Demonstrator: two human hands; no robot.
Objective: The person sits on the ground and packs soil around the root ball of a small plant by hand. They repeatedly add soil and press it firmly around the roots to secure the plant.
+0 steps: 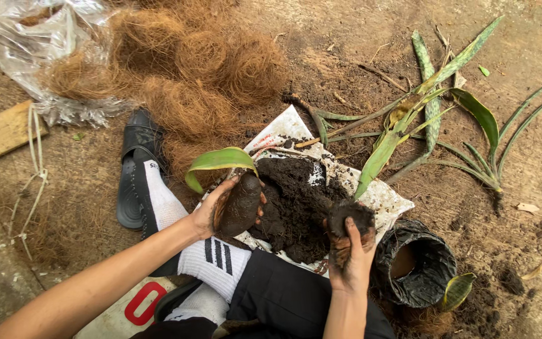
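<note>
left hand [230,210] cups a dark ball of soil, right hand [349,242] closes on a plant's root clump [350,216]

both sit over the soil heap [293,210] on the white sack [384,198] (black pot [418,263] just right). judged best: keep the clump low, press soil evenly, spare the long leaf [381,157].
</note>
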